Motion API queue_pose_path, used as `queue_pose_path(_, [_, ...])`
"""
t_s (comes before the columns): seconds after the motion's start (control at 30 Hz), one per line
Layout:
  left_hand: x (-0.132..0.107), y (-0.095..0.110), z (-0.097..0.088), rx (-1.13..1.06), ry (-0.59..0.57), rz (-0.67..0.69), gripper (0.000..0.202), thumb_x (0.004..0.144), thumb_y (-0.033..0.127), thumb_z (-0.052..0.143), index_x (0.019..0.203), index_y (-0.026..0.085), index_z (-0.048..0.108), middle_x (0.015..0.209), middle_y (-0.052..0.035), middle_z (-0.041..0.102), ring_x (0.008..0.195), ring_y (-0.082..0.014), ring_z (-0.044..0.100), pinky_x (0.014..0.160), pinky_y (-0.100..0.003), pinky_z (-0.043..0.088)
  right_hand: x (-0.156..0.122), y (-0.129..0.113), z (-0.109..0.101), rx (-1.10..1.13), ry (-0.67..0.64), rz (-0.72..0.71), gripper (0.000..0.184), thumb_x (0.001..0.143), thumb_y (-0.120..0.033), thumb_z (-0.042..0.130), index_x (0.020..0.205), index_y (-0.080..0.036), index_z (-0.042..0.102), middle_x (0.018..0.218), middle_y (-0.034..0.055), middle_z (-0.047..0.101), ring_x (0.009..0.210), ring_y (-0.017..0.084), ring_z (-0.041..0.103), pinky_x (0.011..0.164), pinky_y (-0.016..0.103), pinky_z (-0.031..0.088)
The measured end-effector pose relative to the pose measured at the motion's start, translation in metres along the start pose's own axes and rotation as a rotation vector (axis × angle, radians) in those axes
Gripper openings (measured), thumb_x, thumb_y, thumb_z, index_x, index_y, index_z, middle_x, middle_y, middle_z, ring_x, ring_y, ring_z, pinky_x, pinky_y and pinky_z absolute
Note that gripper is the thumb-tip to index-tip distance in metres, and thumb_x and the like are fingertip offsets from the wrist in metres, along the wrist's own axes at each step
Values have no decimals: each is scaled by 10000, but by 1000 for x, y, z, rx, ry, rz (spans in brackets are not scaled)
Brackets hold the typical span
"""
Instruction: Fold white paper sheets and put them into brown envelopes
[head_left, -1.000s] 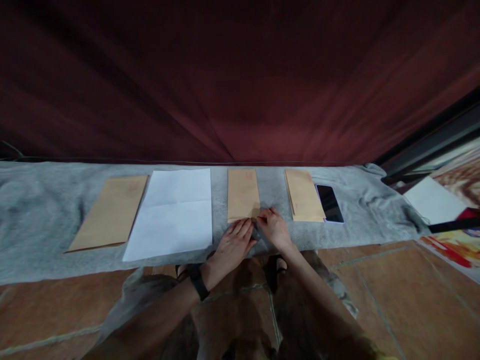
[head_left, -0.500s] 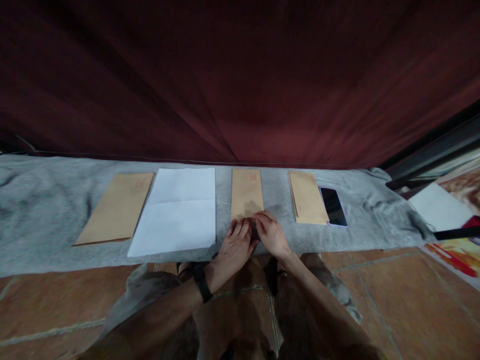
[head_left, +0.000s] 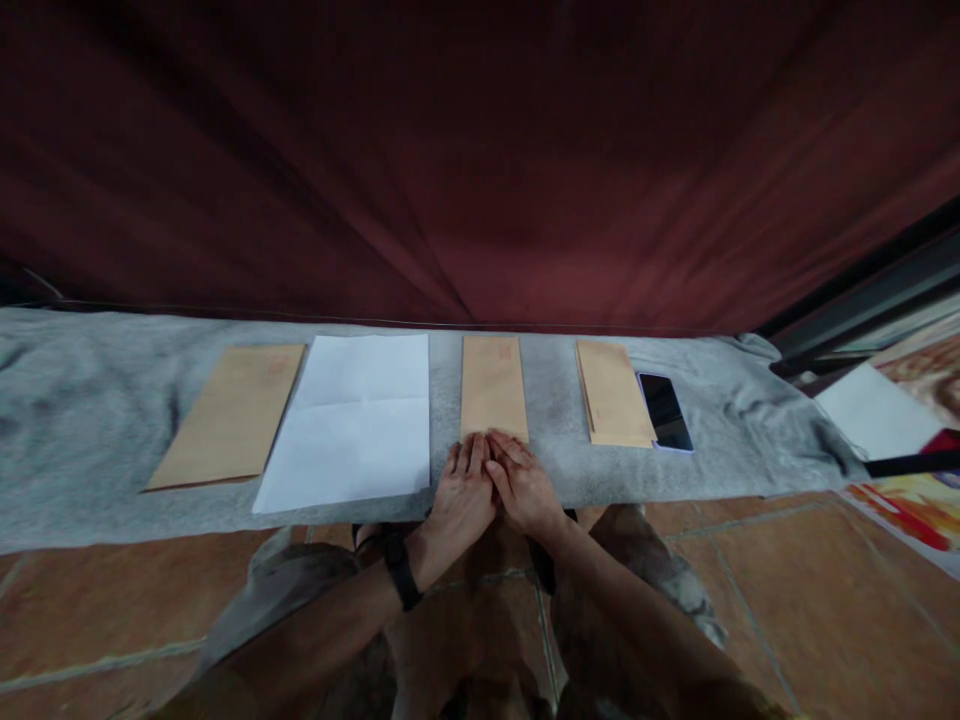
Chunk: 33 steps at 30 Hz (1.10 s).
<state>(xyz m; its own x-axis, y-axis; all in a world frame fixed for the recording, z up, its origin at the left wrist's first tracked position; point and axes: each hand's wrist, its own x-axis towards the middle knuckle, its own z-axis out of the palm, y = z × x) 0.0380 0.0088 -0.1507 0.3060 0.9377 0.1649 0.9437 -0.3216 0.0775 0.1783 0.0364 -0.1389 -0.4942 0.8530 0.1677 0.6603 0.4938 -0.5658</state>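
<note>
A brown paper envelope [head_left: 493, 385] with small red print at its far end lies lengthwise in front of me on the grey cloth. My left hand [head_left: 466, 485] rests on its near edge, fingers stretched forward and flat. Beside it, touching it, my right hand [head_left: 523, 485] lies with its fingers laid out on the same edge and its thumb against the left hand. The hands cover the envelope's near end, so whatever is under them is hidden. Left of the envelope is a white sheet of paper [head_left: 349, 420] with a crease across its middle.
Farther left lie brown envelopes [head_left: 229, 415], apparently stacked. On the right are more brown envelopes [head_left: 616, 395], with a phone [head_left: 666, 412] against them. The grey cloth [head_left: 555, 400] covers a narrow surface, backed by a dark red curtain [head_left: 480, 200]. Tiled floor [head_left: 810, 570] shows below.
The fingers of both hands have gone from bent together at the envelope's near edge to lying flat on it. My right hand has moved slightly left and nearer to me.
</note>
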Motion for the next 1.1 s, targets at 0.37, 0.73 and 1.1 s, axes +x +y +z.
queue_pose_path(0.37, [-1, 0, 6, -15, 68, -54, 533, 898, 166, 492, 1404, 2, 533, 1455, -269, 547, 1406, -351, 484, 1145, -491, 411, -4, 8, 2, -144, 51, 15, 487, 1071, -342, 352, 1444, -100, 552, 1500, 153, 545, 1425, 240, 479, 1226, 442, 353])
queue_pose_path(0.73, [-1, 2, 4, -17, 64, -66, 536, 949, 287, 497, 1365, -49, 529, 1433, -327, 538, 1382, -374, 510, 1123, -510, 423, -10, 21, 2, -224, 98, 54, 492, 1065, -347, 370, 1438, -86, 555, 1495, 168, 546, 1421, 261, 483, 1206, 457, 384])
queue_pose_path(1.1, [-2, 1, 5, -9, 128, -100, 592, 975, 405, 481, 1404, -2, 515, 1401, -308, 579, 1344, -373, 553, 1074, -518, 462, -19, 33, 1, -273, 136, 91, 512, 1050, -358, 395, 1490, -117, 503, 1518, 159, 523, 1418, 290, 484, 1199, 490, 377])
